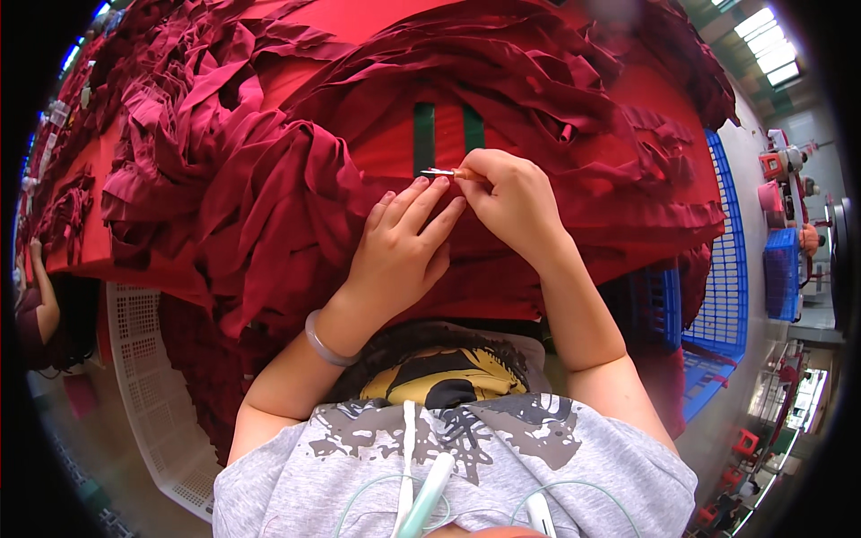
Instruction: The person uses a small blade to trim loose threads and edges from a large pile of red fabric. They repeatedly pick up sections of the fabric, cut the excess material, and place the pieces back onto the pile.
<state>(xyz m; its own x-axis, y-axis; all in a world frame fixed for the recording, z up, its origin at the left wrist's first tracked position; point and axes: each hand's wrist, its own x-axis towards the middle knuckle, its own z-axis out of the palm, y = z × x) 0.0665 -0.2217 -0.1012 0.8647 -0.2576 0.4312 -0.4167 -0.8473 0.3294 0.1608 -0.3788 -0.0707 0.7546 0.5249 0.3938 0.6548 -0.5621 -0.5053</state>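
Note:
My right hand (516, 197) is closed around the orange-brown handle of a small pointed metal tool (438, 172). Whether it is a seam ripper or thread snips I cannot tell. The tool's tip points left, right at the fingertips of my left hand (399, 238). That left hand lies palm down with its fingers stretched out, on a dark red fabric strip (377, 190) along the near side of the table. Just beyond the tool, two dark green tape stripes (424, 134) run away from me on the red tabletop (381, 148).
Heaps of dark red fabric strips (242, 179) cover the table's left and far sides. A white plastic basket (143, 377) holding dark red fabric stands at lower left, and a blue crate (728, 242) at right. Another person's arm (45, 296) shows at far left.

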